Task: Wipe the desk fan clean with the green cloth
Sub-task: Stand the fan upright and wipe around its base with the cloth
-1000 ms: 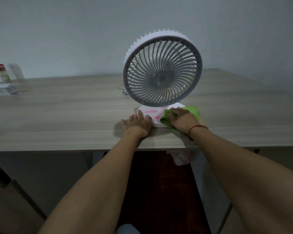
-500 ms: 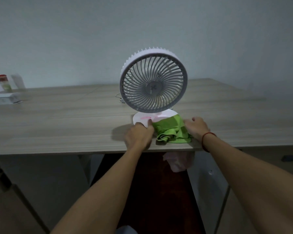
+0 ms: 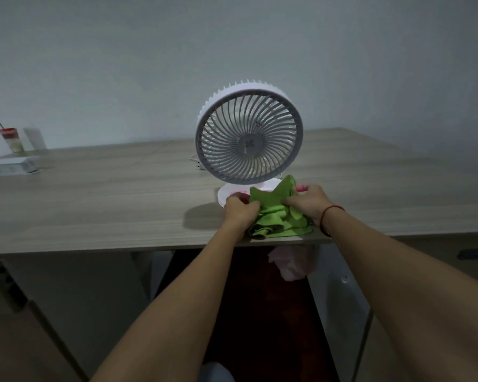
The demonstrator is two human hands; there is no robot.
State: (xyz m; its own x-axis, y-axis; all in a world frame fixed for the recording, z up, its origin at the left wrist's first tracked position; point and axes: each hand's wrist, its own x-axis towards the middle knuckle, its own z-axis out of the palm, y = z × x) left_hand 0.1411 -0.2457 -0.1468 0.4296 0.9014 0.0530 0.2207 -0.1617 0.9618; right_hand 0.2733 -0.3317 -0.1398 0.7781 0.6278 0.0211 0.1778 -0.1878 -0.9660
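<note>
A white desk fan [image 3: 249, 139] with a grey round grille stands upright on its white disc base [image 3: 226, 195], near the front edge of the wooden table [image 3: 108, 205]. The green cloth [image 3: 276, 213] lies bunched on the table in front of the base, partly lifted between both hands. My left hand [image 3: 239, 210] pinches the cloth's left side. My right hand [image 3: 309, 201] pinches its right side, with a red string on the wrist. The cloth and hands hide the front right of the base.
At the table's far left lie a flat white box [image 3: 11, 165] and a cup with a straw [image 3: 11, 139]. A white cable [image 3: 196, 162] runs behind the fan. A pink bag [image 3: 293, 263] hangs under the table edge.
My right hand stopped rubbing the base with the cloth and drew it back toward the table edge. My left hand left the base and took hold of the cloth; both hands now lift it.
</note>
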